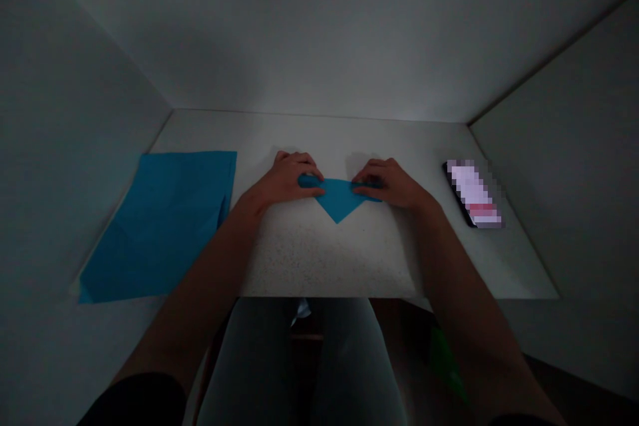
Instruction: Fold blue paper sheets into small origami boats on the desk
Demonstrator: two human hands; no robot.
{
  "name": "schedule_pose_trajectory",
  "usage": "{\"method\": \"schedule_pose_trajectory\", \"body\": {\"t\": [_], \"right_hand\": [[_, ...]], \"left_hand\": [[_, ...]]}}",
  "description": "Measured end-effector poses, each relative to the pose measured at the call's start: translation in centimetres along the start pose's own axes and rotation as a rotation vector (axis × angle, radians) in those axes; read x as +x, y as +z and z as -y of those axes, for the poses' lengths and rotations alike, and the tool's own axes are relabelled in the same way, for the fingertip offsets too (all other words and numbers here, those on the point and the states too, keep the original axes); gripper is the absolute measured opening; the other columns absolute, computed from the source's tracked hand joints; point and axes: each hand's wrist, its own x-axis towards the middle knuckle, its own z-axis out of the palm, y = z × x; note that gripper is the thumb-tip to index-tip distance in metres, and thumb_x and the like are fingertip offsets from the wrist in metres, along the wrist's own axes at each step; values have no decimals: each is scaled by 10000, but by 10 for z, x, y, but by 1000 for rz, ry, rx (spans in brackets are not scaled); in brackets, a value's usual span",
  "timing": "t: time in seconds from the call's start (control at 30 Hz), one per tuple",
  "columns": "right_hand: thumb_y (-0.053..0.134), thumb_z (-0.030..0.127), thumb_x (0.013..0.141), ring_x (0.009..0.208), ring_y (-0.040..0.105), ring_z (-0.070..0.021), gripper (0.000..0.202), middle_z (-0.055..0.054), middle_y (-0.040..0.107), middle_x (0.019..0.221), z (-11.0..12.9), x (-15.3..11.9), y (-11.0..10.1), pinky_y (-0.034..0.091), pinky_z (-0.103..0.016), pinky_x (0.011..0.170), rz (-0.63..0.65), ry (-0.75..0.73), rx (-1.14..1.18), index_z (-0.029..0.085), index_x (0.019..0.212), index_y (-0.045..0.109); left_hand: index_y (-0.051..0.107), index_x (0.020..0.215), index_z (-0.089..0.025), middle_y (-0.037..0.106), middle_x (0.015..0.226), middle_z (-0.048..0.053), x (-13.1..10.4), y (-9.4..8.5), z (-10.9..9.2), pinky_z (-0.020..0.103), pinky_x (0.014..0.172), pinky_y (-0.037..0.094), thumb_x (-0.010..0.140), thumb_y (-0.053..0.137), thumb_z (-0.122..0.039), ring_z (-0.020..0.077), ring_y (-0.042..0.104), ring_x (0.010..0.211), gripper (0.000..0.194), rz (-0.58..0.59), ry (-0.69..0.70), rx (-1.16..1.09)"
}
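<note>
A small folded piece of blue paper [338,200] lies on the white table in front of me, its pointed end toward my body. My left hand [292,176] pinches its left end between thumb and fingers. At the right end, my right hand [387,181] grips the paper in the same way, thumb nearer to me. Both ends of the paper are partly hidden by my fingers. The middle part with the downward point shows between the two hands.
A stack of larger blue sheets [164,219] lies at the left, reaching the table's front edge. On the right rests a phone [474,194] with a lit, blurred screen. Walls enclose the white table [324,266] at the back and both sides.
</note>
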Motion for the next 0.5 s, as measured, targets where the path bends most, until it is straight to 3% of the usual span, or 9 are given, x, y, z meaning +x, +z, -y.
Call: {"method": "schedule_pose_trajectory", "body": {"t": [0.13, 0.3, 0.4, 0.5], "right_hand": [[793, 687, 902, 1056, 665, -316, 542, -111, 729, 1162, -4, 1, 8, 446, -461, 962, -38, 47, -99, 263, 1240, 775], [811, 655, 891, 1141, 638, -344, 471, -104, 716, 1205, 0, 3, 14, 398, -503, 1029, -18, 48, -99, 274, 1164, 767], [817, 610, 901, 1107, 651, -323, 401, -91, 728, 1154, 1, 4, 13, 409, -488, 1017, -20, 48, -37, 255, 1078, 757], [818, 559, 916, 918, 656, -248, 342, -56, 731, 995, 1, 4, 10, 455, -418, 906, -3, 72, 96, 235, 978, 727]], "left_hand": [[766, 1155, -245, 674, 1317, 98, 2, 2, 3, 509, 1154, 339, 787, 924, -556, 337, 584, 1276, 508, -59, -78, 67], [720, 1047, -230, 712, 1141, 68, 4, 4, 2, 491, 1101, 398, 770, 940, -492, 301, 639, 1117, 440, -35, -105, -1], [710, 1070, -246, 741, 1057, 37, 4, 4, 2, 432, 991, 464, 796, 916, -412, 251, 672, 980, 381, -38, -101, -129], [693, 1167, -256, 739, 1008, 14, 4, 4, 4, 347, 821, 501, 831, 871, -368, 198, 668, 867, 395, -116, -125, -316]]}}
